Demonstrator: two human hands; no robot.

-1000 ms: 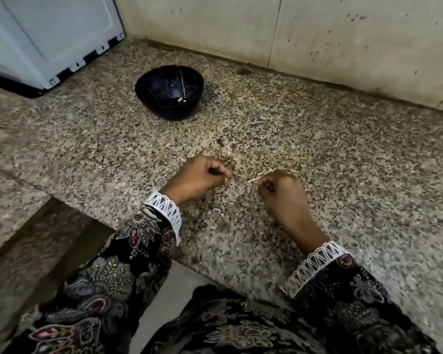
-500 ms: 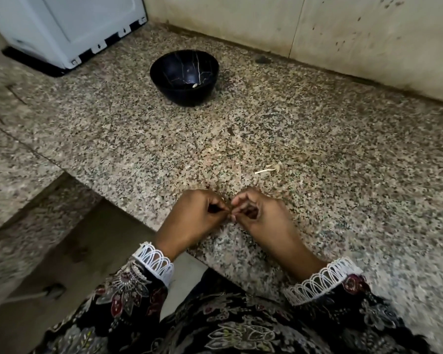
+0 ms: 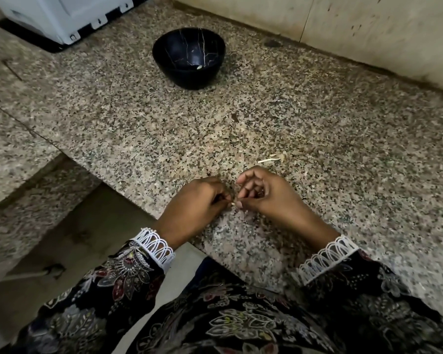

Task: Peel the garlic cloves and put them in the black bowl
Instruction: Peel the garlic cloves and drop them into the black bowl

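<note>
Both hands [image 3: 237, 198] pinch garlic clove [image 3: 232, 204].

White appliance [image 3: 62, 16] cut off at upper left; clove [image 3: 232, 204] between the curled fingertips mostly hidden, too small to identify.

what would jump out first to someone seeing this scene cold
The two hands, left hand and right hand, meet fingertip to fingertip at the near edge of the speckled granite counter, pinching a small pale garlic clove. Farther back sits the black bowl; a pale scrap of peel lies just beyond the right hand.
</note>
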